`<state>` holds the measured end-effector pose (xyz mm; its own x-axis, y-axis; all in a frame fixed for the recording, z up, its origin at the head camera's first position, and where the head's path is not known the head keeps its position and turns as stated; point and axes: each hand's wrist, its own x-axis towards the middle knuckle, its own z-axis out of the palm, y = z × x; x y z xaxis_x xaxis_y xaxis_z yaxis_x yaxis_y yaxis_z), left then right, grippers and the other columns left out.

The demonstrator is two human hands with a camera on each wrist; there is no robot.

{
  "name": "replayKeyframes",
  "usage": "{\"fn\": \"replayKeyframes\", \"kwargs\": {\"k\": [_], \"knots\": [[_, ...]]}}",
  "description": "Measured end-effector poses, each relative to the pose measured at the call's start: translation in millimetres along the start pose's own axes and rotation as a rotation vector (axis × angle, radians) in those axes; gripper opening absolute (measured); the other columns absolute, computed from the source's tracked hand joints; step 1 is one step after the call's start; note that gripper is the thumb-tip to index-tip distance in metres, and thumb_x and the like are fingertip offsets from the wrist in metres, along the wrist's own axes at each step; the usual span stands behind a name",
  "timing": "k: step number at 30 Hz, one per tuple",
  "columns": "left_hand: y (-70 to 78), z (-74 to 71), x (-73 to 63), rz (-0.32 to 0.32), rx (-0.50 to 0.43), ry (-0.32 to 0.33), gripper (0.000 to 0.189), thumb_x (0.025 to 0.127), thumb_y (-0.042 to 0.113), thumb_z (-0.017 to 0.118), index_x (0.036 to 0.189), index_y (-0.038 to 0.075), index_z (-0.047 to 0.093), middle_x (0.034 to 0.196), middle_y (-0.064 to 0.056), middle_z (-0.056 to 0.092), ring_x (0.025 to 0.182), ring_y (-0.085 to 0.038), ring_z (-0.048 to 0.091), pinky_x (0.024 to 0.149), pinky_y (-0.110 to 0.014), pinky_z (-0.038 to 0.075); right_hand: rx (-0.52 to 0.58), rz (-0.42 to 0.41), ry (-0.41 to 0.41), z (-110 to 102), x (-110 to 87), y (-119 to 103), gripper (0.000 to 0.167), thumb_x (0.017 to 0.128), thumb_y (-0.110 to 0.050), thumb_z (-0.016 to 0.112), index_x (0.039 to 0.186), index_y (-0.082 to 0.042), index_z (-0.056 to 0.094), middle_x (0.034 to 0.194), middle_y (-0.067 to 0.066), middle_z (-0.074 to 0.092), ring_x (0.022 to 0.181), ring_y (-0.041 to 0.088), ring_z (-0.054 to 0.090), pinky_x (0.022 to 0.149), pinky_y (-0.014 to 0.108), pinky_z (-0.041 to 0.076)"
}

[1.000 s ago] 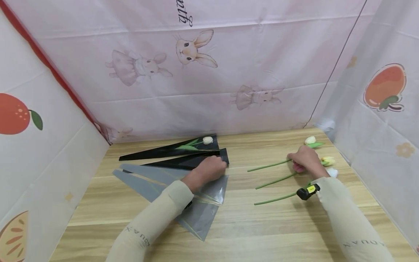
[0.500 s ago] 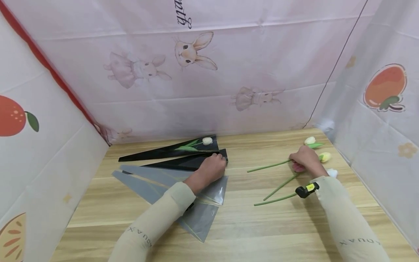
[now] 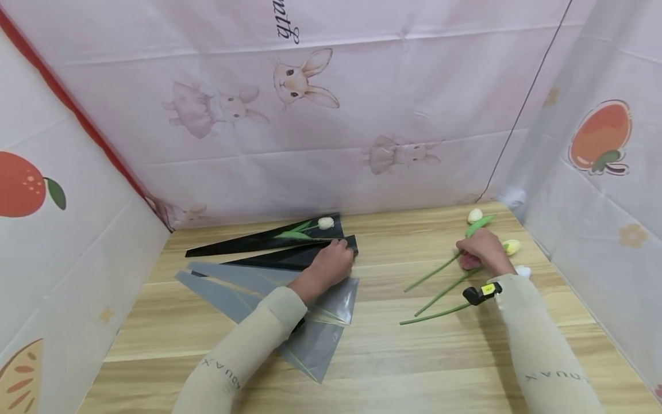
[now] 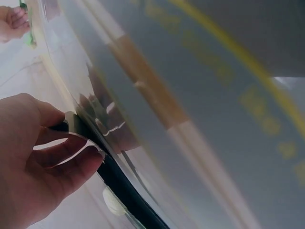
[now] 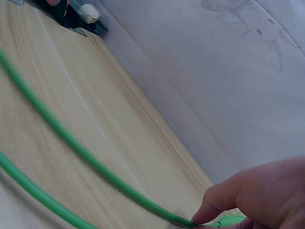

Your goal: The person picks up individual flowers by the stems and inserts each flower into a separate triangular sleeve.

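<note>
In the right hand (image 3: 485,248) a white tulip (image 3: 475,216) is pinched by its stem (image 3: 433,271) at the right of the table (image 3: 383,356), in the left hand (image 3: 330,265) a black sleeve (image 3: 281,255) by its wide end, the tulip judged light and springy, the sleeve slippery, both best held there

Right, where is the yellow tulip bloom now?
In the head view, the yellow tulip bloom is on the right, beside the right hand, between a farther white bloom and a nearer one.
</note>
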<state>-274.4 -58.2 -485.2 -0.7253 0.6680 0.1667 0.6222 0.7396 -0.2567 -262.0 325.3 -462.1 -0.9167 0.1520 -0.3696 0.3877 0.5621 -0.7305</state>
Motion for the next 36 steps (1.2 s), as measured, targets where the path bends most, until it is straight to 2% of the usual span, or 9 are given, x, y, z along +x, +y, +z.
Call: {"fn": "replayKeyframes", "kwargs": {"k": [3, 8, 13, 18, 26, 36], "knots": [[1.8, -1.4, -3.1, -0.011, -0.009, -0.011, 0.026, 0.105, 0.022, 0.06, 0.094, 0.007, 0.078, 0.096, -0.011, 0.07, 0.086, -0.024, 0.066, 0.072, -0.03, 0.061, 0.036, 0.006, 0.003, -0.8, 0.1, 1.8, 0.02, 0.092, -0.012, 0.062, 0.095, 0.007, 0.065, 0.06, 0.001, 0.069, 0.053, 0.009, 0.069, 0.057, 0.027, 0.06], [3.0, -2.9, -5.7, -0.022, 0.002, -0.029, 0.025, 0.104, 0.024, 0.062, 0.097, 0.007, 0.078, 0.099, -0.011, 0.072, 0.088, -0.024, 0.068, 0.073, -0.03, 0.062, 0.081, 0.017, -0.009, -2.2, 0.7, 6.6, 0.019, 0.094, -0.014, 0.063, 0.091, 0.005, 0.068, 0.059, -0.001, 0.07, 0.053, 0.008, 0.069, 0.057, 0.026, 0.06], [1.0, -6.0, -4.3, -0.027, -0.013, -0.046, 0.021, 0.104, 0.017, 0.06, 0.098, 0.007, 0.078, 0.096, -0.01, 0.072, 0.084, -0.023, 0.068, 0.074, -0.031, 0.061, 0.214, -0.006, -0.059, -3.3, -0.7, 10.7, 0.022, 0.1, -0.014, 0.059, 0.098, 0.007, 0.066, 0.06, -0.003, 0.07, 0.055, 0.006, 0.069, 0.061, 0.024, 0.06], [-1.2, -7.0, -3.5, -0.025, -0.04, -0.061, 0.021, 0.104, 0.012, 0.059, 0.096, 0.007, 0.078, 0.092, -0.01, 0.072, 0.08, -0.023, 0.068, 0.075, -0.032, 0.061, 0.331, -0.002, -0.092, -5.3, 2.0, 12.6, 0.017, 0.101, -0.009, 0.056, 0.105, 0.008, 0.058, 0.063, -0.002, 0.071, 0.058, 0.006, 0.071, 0.065, 0.024, 0.062], [-4.4, -4.6, -1.0, -0.015, -0.035, -0.052, 0.02, 0.104, 0.01, 0.06, 0.095, 0.008, 0.077, 0.088, -0.009, 0.072, 0.078, -0.022, 0.069, 0.073, -0.032, 0.06, 0.351, 0.014, -0.101, -8.2, 11.9, 14.2, 0.015, 0.101, -0.006, 0.053, 0.103, 0.008, 0.059, 0.064, 0.001, 0.073, 0.059, 0.008, 0.073, 0.066, 0.026, 0.063], [-7.4, -3.1, 3.8, -0.016, -0.028, -0.013, 0.023, 0.102, 0.007, 0.061, 0.085, 0.009, 0.077, 0.078, -0.008, 0.071, 0.071, -0.02, 0.068, 0.066, -0.032, 0.059, 0.363, -0.03, -0.117, -14.2, 15.8, 7.3, 0.017, 0.099, -0.002, 0.046, 0.1, 0.009, 0.059, 0.069, 0.003, 0.074, 0.061, 0.012, 0.075, 0.069, 0.028, 0.064]]}}
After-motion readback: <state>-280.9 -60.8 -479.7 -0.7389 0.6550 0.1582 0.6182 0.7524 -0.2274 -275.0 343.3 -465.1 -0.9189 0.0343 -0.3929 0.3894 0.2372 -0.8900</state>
